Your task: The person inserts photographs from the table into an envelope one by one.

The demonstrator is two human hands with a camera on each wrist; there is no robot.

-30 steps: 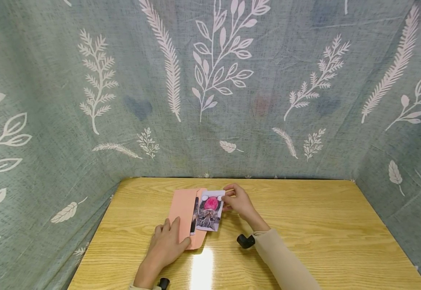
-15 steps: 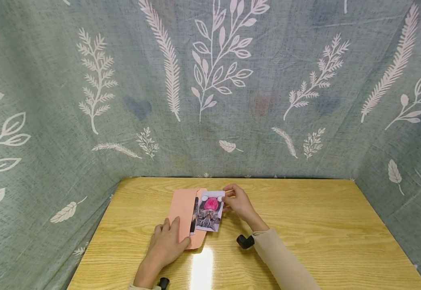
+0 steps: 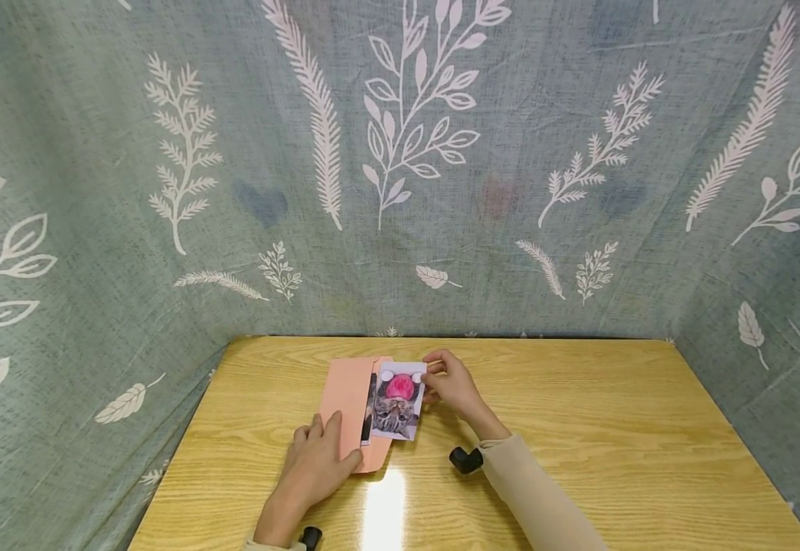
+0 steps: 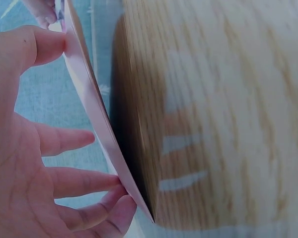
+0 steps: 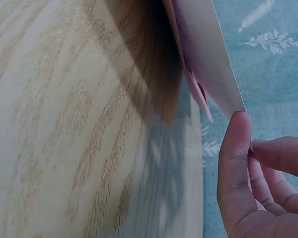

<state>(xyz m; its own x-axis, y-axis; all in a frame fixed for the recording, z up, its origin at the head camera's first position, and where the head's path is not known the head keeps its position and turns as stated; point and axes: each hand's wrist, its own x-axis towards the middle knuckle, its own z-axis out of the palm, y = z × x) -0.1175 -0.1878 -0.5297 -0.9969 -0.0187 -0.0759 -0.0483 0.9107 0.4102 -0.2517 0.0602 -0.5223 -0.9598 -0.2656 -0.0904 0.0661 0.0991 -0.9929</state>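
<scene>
A pink envelope (image 3: 346, 398) lies on the table with its flap side turned to the right. My left hand (image 3: 317, 463) rests on its near left part, fingers spread; in the left wrist view the fingertips touch the face of the envelope (image 4: 97, 106). A photo card of a cat with a pink round shape (image 3: 396, 402), upside down to me, overlaps the envelope's opening. By its far right corner my right hand (image 3: 456, 386) pinches this card (image 5: 208, 54) between thumb and finger. A dark picture (image 3: 368, 413) shows in the envelope's opening, left of the card; most of it is hidden.
The wooden table (image 3: 579, 428) spreads to both sides and reaches a grey-green leaf-patterned cloth (image 3: 400, 291) at the back. A bright light reflection (image 3: 383, 509) falls on the tabletop near me. Black wrist devices (image 3: 466, 459) sit at both cuffs.
The cat photo card has shifted very slightly left toward the envelope, with my right hand still pinching it. My left hand stays where it was.
</scene>
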